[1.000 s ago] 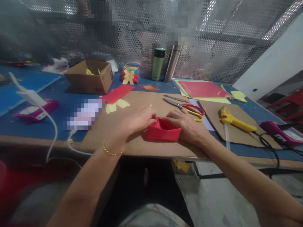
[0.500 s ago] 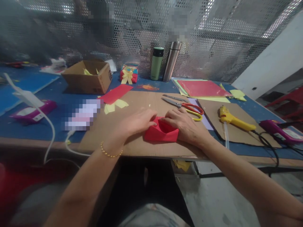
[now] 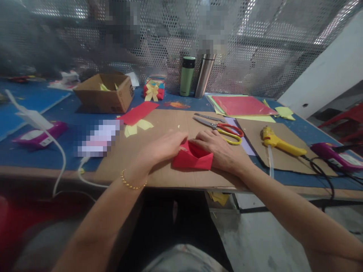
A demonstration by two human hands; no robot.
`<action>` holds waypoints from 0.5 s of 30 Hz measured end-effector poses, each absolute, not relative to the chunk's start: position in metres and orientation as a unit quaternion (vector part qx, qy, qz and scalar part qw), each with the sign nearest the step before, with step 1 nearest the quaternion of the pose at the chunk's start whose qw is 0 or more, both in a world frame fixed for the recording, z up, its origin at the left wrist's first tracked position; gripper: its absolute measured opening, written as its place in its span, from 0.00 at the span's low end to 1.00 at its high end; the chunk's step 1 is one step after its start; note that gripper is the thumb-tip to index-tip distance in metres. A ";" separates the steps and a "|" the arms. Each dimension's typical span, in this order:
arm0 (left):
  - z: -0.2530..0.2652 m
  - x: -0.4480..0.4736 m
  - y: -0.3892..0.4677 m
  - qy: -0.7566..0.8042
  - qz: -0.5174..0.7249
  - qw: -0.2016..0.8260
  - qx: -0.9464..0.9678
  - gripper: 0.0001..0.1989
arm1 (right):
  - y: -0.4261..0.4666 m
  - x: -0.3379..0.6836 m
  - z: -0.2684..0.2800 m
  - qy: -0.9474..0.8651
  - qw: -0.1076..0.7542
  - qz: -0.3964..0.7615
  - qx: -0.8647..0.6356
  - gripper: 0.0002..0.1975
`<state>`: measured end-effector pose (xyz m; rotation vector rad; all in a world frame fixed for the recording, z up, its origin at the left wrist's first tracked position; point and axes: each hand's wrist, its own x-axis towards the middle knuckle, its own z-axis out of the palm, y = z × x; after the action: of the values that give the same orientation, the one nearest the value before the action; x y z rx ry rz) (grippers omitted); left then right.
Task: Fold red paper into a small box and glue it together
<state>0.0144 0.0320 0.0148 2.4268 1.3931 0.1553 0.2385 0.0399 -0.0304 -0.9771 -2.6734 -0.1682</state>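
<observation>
A small red folded paper box (image 3: 193,163) rests on the brown cardboard sheet (image 3: 121,166), its hollow facing up. My left hand (image 3: 167,145) grips its left side, thumb and fingers closed on the paper wall. From the right, my right hand (image 3: 217,149) holds the far right wall, with fingers bent over its edge. Parts of the far wall are hidden behind the fingers. Just beyond my right hand lie scissors (image 3: 227,132) with red and yellow handles, blades pointing left.
A yellow glue gun (image 3: 283,145) lies on cardboard at right. Red and yellow paper sheets (image 3: 244,105) are stacked behind. At the back stand a green flask (image 3: 187,77), a steel flask (image 3: 204,77), a ribboned gift box (image 3: 154,90) and a carton (image 3: 104,94). A red strip (image 3: 141,112) lies left.
Both hands stay on the red paper box. My right hand's fingers have shifted very slightly left; the box has hardly moved.
</observation>
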 end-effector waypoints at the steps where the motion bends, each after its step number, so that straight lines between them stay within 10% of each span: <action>1: 0.015 0.015 0.032 0.491 0.050 0.168 0.854 0.04 | 0.040 0.238 -0.030 -0.928 0.142 -0.065 -0.339 0.14; 15: 0.020 0.016 0.030 0.491 0.054 0.187 0.849 0.04 | 0.042 0.240 -0.030 -0.934 0.151 -0.089 -0.310 0.16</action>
<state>0.0157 0.0302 0.0199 2.3893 1.3829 0.1522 0.2399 0.0422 -0.0304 -0.8917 -2.6834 -0.2546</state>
